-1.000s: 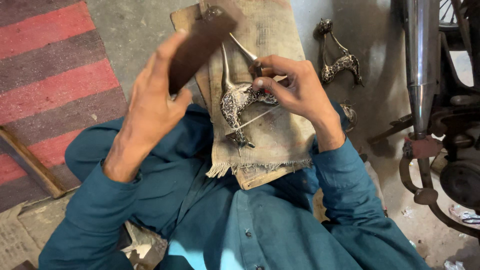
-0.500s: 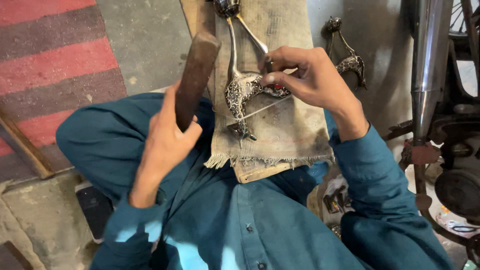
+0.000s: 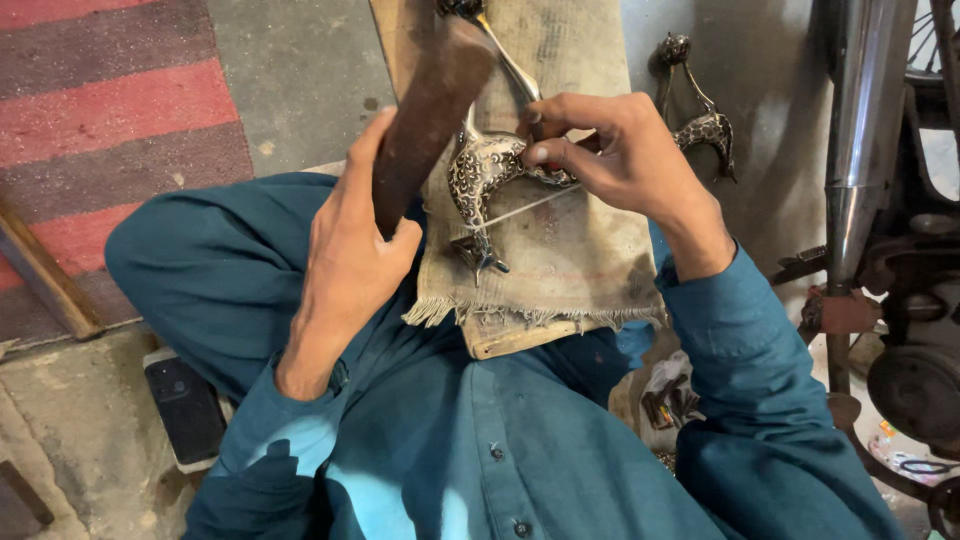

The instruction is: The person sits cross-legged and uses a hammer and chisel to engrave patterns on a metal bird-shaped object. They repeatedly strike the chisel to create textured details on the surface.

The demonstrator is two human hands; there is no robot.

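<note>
- Board: a long wooden plank covered with a frayed beige cloth [image 3: 570, 250] rests on the lap.
- Left hand [image 3: 350, 260], just left of the cloth, is wrapped tight around a dark brown wooden mallet [image 3: 430, 110], tilted over the cloth's upper left.
- Right hand [image 3: 620, 160] pinches an engraved silver fish-shaped ornament [image 3: 480, 175] lying mid-cloth.
- A second metal ornament [image 3: 700, 120] lies right of the cloth.
</note>
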